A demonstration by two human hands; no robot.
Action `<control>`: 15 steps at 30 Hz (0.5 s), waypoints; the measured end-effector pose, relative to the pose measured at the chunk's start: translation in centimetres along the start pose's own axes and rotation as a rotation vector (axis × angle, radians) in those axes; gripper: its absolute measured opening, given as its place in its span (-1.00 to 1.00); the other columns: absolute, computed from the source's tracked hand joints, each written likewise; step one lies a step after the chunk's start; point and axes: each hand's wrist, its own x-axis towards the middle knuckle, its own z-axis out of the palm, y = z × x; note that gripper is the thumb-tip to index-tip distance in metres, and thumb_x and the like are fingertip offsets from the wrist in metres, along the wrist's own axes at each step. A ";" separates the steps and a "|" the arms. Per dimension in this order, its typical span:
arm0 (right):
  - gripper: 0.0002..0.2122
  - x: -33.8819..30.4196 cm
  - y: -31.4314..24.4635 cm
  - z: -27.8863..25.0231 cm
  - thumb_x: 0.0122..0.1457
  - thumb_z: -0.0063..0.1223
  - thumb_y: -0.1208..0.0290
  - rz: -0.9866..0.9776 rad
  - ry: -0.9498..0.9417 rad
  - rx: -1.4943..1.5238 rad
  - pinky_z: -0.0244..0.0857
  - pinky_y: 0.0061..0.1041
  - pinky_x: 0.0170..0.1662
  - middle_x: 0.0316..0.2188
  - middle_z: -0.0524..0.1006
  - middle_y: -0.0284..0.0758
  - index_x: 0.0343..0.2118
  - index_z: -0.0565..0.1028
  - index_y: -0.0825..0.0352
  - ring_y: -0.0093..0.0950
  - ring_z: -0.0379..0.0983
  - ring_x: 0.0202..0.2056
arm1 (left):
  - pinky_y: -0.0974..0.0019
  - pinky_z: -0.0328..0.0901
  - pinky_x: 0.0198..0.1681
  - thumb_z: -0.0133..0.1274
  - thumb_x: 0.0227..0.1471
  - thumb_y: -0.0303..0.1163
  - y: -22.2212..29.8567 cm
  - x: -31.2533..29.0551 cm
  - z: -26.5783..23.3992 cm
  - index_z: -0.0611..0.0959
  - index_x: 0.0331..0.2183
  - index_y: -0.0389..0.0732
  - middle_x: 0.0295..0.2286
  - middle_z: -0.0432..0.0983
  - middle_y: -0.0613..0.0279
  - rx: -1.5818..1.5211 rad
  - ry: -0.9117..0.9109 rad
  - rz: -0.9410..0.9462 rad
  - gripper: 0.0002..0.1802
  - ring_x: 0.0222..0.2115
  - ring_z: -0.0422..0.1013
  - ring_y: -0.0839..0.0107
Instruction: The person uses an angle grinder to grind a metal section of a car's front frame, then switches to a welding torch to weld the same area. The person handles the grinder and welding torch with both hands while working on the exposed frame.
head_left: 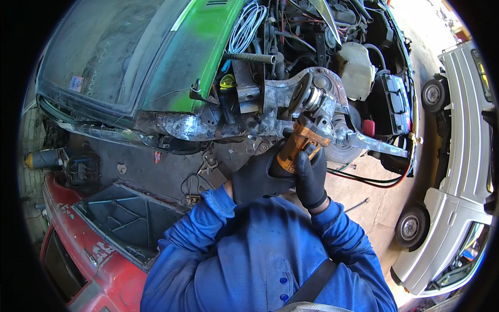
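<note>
Gripped in both of my black-gloved hands is an orange angle grinder point(296, 145), its round disc point(301, 94) tilted almost edge-on. My left hand point(262, 177) wraps around the left side of the grinder's body, and my right hand point(312, 179) closes on its right side. The grinder's head is over the bare metal inner wing point(280, 93) of a car's engine bay; whether the disc touches metal cannot be told. A rounded strut mount point(322, 80) lies just beyond the disc.
The green car body panel point(179, 62) lies left, with a coil of pale cable point(247, 26) beside it. A car battery point(392, 106) and a whitish plastic reservoir point(356, 70) sit right. A red car point(99, 249) stands behind left, a white van point(462, 140) right. Hoses point(364, 179) hang low.
</note>
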 end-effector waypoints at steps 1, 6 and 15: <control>-0.52 0.4 -0.1 0.4 0.41 0.22 0.24 -0.011 -0.017 -0.007 0.44 -0.32 0.20 0.12 0.58 -0.26 0.27 0.43 0.40 -0.45 0.53 0.10 | 0.10 0.48 0.18 0.57 0.03 -0.24 0.5 -0.3 -0.2 0.41 0.39 -0.28 0.11 0.64 -0.02 0.055 0.057 0.040 0.02 0.06 0.61 0.21; -0.51 2.1 -1.4 0.2 0.50 0.16 0.34 -0.041 -0.240 -0.255 0.42 -0.32 0.25 0.17 0.61 -0.21 0.38 0.38 0.44 -0.41 0.55 0.16 | 0.00 0.55 -0.01 0.54 0.04 -0.17 1.0 -1.1 -1.5 0.57 0.25 -0.20 -0.06 0.71 -0.10 0.413 0.387 0.172 -0.18 -0.10 0.69 -0.03; -0.33 0.5 -3.8 -5.1 0.42 0.29 0.35 0.051 -0.359 -0.510 0.46 -0.33 0.24 0.07 0.71 -0.18 0.53 0.30 0.31 -0.39 0.64 0.12 | -0.04 0.53 -0.02 0.54 0.03 -0.09 3.1 -0.8 -4.1 0.60 0.17 -0.23 -0.09 0.71 -0.11 0.643 0.767 0.145 -0.23 -0.12 0.67 -0.11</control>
